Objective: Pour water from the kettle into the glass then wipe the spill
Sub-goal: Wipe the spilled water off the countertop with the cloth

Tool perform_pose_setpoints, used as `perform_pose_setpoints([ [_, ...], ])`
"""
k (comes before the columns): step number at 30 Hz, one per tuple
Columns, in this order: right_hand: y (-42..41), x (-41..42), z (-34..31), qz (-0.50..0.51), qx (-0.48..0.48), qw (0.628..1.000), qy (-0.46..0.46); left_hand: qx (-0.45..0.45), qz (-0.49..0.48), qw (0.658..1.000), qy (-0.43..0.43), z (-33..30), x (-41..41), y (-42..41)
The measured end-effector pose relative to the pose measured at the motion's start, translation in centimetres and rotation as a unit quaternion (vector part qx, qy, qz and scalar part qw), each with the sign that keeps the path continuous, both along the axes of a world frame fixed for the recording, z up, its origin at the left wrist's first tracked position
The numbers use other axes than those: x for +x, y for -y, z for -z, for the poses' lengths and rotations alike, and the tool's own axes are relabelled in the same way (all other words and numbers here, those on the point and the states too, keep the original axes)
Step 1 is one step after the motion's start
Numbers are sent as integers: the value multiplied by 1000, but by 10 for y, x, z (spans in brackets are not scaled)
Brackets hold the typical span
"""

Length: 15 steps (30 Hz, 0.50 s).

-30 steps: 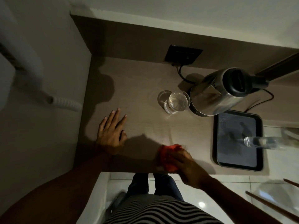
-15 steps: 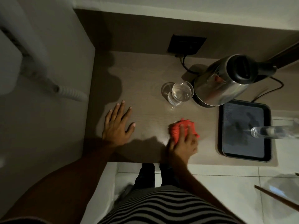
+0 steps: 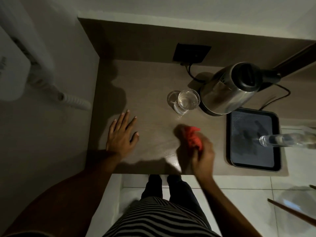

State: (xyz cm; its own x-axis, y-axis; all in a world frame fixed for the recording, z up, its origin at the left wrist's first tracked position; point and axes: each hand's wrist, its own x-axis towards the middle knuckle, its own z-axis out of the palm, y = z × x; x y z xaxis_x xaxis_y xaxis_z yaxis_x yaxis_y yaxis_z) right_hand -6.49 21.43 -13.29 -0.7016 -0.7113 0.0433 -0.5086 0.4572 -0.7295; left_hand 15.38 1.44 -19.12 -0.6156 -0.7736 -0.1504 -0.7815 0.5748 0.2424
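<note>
A steel kettle (image 3: 227,93) with a black lid stands upright at the back right of the brown counter (image 3: 150,86). Just left of it a clear glass (image 3: 186,100) holds water. In front of the glass, my right hand (image 3: 201,153) grips a bunched red cloth (image 3: 193,137) pressed against the counter; the hand is blurred by motion. A wet sheen (image 3: 172,161) shows on the wood near the front edge. My left hand (image 3: 122,134) lies flat on the counter at the left, fingers spread, holding nothing.
A black tray (image 3: 277,134) sits at the right with a clear plastic bottle (image 3: 287,140) over it. The kettle's cord (image 3: 191,74) runs to a black wall socket (image 3: 191,53). The counter's front edge lies close to my legs, with tiled floor below.
My right hand has swept the red cloth from the front edge up toward the glass, then slightly back and left. My left hand stays flat in place.
</note>
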Motion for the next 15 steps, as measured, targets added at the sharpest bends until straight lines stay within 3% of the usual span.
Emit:
perform_pose_setpoints([
  [3,-5,-22,22,39,115,991,-63,-5,4,1000,5,1,-2,2],
  [6,-3,17,37,33,186,980,-70,-3,4,1000,9,0,-9,2],
  [10,27,95,31,-86,77,993,-33,0,6,1000,4,0,-13,4],
  [13,41,116,31,-259,38,965,-36,6,5,1000,-11,0,-9,4],
  [15,43,102,32,-275,-16,961,13,-2,1,1000,-9,0,-4,3],
])
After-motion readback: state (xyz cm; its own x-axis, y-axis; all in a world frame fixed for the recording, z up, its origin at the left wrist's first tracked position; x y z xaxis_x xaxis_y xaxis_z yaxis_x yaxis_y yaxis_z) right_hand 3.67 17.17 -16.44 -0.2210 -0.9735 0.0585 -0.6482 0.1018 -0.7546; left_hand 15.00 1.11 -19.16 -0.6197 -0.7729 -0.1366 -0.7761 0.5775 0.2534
